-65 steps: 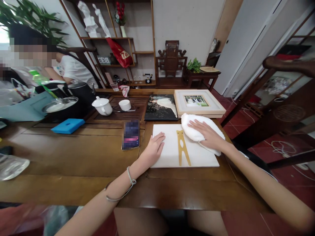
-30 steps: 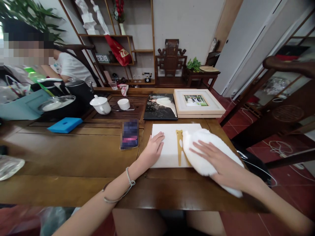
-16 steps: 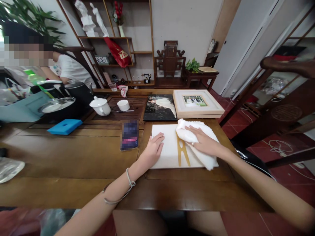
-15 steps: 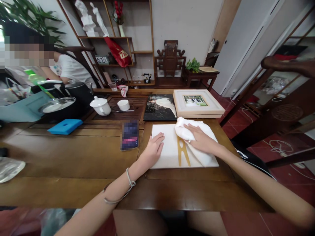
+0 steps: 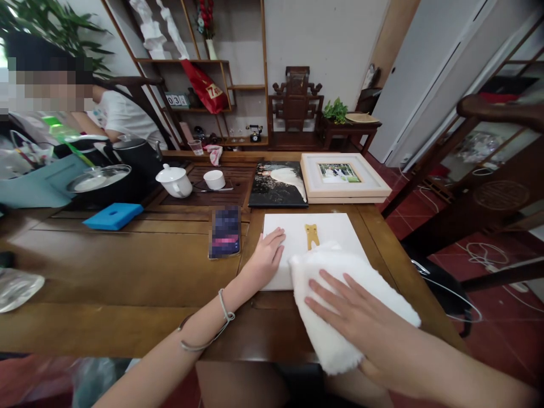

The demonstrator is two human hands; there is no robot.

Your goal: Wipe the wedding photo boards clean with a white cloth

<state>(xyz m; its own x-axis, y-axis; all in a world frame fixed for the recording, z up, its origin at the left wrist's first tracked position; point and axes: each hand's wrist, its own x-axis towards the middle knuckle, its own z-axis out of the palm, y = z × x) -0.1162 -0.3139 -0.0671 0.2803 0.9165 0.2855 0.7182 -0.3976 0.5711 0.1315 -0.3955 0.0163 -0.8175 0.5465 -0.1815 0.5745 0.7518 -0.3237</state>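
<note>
left hand (image 5: 267,258) on white board (image 5: 294,235), right hand (image 5: 360,317) on cloth (image 5: 359,265)

The left forearm (image 5: 182,343) is slanting up from the lower left, and the left hand (image 5: 268,258) is resting palm down, its fingers lying close together and pointing forward and to the right. The right forearm (image 5: 442,362) is extending from the lower right; the right hand (image 5: 348,317) is pressing palm down, its fingers spreading and pointing forward and to the left.
</note>
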